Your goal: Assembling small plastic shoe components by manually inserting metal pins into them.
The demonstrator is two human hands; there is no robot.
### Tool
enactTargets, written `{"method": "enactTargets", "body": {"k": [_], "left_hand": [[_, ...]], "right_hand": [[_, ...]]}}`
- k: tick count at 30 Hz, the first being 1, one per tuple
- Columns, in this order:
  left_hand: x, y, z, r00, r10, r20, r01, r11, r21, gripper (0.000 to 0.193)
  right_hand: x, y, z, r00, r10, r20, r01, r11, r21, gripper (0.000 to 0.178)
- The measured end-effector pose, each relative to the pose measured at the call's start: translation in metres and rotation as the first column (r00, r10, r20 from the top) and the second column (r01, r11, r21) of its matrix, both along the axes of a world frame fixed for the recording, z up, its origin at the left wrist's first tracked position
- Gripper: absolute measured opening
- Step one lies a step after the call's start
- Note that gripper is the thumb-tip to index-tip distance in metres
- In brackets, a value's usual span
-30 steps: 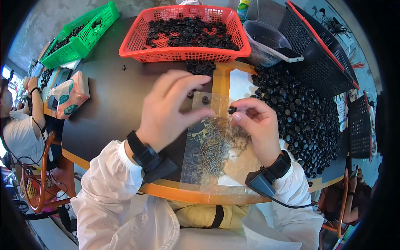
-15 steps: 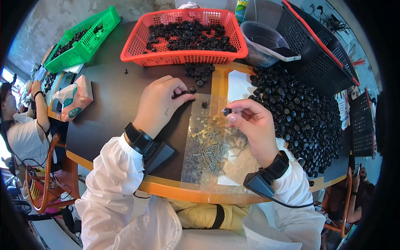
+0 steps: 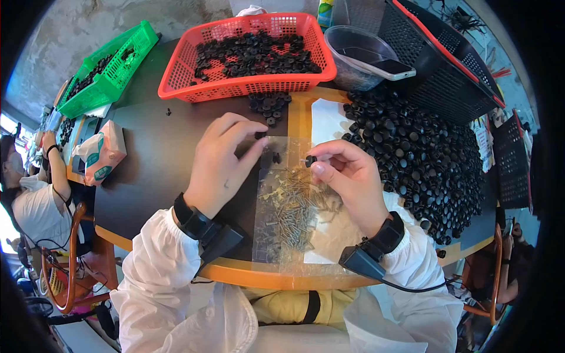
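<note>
My right hand (image 3: 348, 177) pinches a small black knob (image 3: 311, 161) between thumb and fingertips, with a thin metal screw tip poking out to its left. My left hand (image 3: 222, 165) has thumb and index finger closed around a small black round piece (image 3: 260, 135), partly hidden by the fingers. Between the hands, a clear plastic sheet (image 3: 263, 238) bears a heap of metal screws (image 3: 291, 215). One small black part (image 3: 276, 157) lies near the sheet's upper end. Several black discs (image 3: 271, 107) sit beyond my left fingertips.
A red basket (image 3: 250, 84) of black parts stands at the back. Black round caps (image 3: 412, 159) are heaped on the right, below a black crate (image 3: 406, 41). A phone (image 3: 394, 69) rests on a clear tub (image 3: 347, 41). Left are tissues (image 3: 106, 150) and a green basket (image 3: 112, 82).
My left fingers have straightened and closed around a black round piece at the edge of the discs. My right hand keeps its pinch on the knob. The whole view has shifted slightly.
</note>
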State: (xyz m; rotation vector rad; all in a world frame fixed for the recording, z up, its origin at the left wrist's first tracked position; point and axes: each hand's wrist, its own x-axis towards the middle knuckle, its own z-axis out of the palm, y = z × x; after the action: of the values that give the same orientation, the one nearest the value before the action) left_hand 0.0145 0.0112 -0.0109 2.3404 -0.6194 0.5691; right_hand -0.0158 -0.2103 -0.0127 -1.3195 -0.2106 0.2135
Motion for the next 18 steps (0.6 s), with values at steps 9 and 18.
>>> {"method": "enactTargets", "body": {"k": [9,18], "left_hand": [[0.024,0.009,-0.003,0.997,0.023,-0.071,-0.024,1.0,-0.013,0.037],[0.06,0.029,-0.021,0.989,-0.043,0.145,0.016,0.984,0.178,0.036]], "right_hand": [[0.001,0.0,0.001,1.0,0.017,-0.001,-0.017,0.999,-0.035,0.019],[0.0,0.001,0.0,0.999,0.032,0.027,-0.029,0.995,-0.1,0.018]]}}
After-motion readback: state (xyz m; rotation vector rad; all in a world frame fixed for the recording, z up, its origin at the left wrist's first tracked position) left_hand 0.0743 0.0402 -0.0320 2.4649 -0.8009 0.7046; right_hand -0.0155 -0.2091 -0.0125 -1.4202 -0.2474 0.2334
